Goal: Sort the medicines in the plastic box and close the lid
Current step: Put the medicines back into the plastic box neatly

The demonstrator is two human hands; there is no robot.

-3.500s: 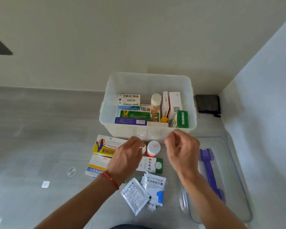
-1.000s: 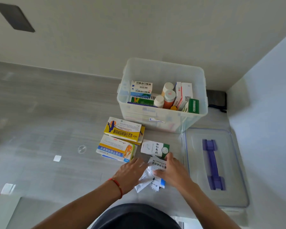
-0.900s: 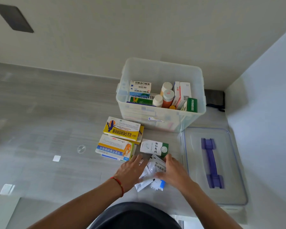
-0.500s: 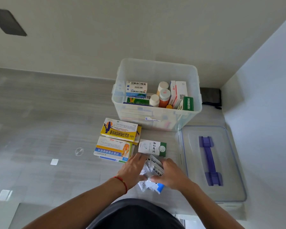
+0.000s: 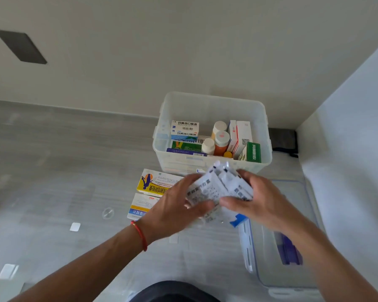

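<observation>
A clear plastic box (image 5: 212, 105) stands against the wall and holds several medicine cartons and three bottles (image 5: 222, 140). Both hands hold a bundle of white medicine sachets (image 5: 218, 188) above the table, just in front of the box. My left hand (image 5: 172, 205) grips the bundle's left side and my right hand (image 5: 255, 199) grips its right side. A yellow carton (image 5: 155, 182) and a white, yellow and blue carton (image 5: 140, 205) lie on the table, partly hidden by my left hand. The clear lid (image 5: 292, 273) with a purple handle lies at the right.
The grey table top runs far to the left, with a small white square (image 5: 75, 226) and a round clear mark (image 5: 108, 213) on it. A dark pouch (image 5: 284, 140) sits in the back corner. A white wall closes off the right side.
Both hands gathered the sachets off the table and lifted them up toward the box. The green and white carton that lay in front of the box is now hidden behind the hands.
</observation>
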